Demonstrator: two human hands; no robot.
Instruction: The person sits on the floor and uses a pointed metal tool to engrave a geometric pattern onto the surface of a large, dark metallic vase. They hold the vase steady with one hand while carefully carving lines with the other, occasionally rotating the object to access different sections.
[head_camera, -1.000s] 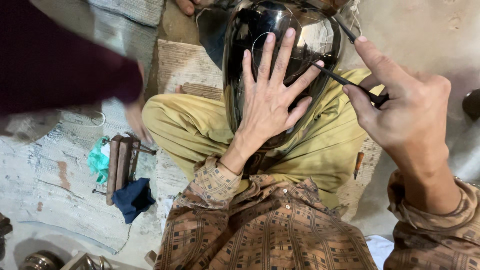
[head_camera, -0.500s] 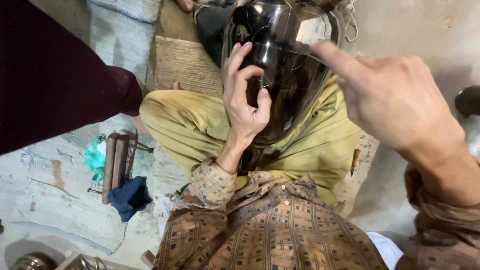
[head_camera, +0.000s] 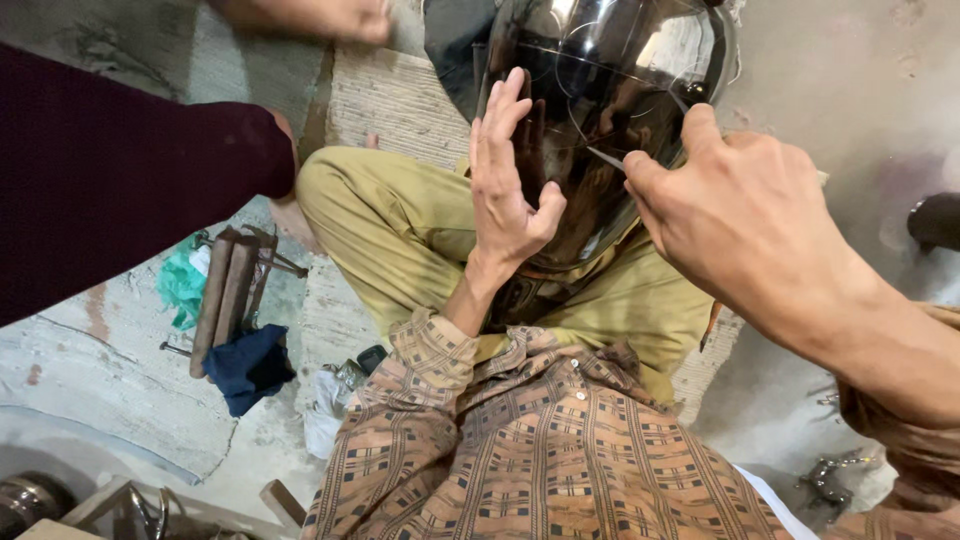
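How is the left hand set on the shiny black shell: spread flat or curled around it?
Spread flat: the left hand has straight fingers against the black shell.

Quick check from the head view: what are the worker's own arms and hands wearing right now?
Both hands are bare: no gloves, rings or watch visible on the left hand or right hand. The left sleeve is tan-brown with a dark checked pattern, cuffed at the wrist; the right sleeve matches.

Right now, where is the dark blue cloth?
In the head view, the dark blue cloth lies on the floor at lower left, just below the wooden-handled tools and left of the person's olive-trousered knee.
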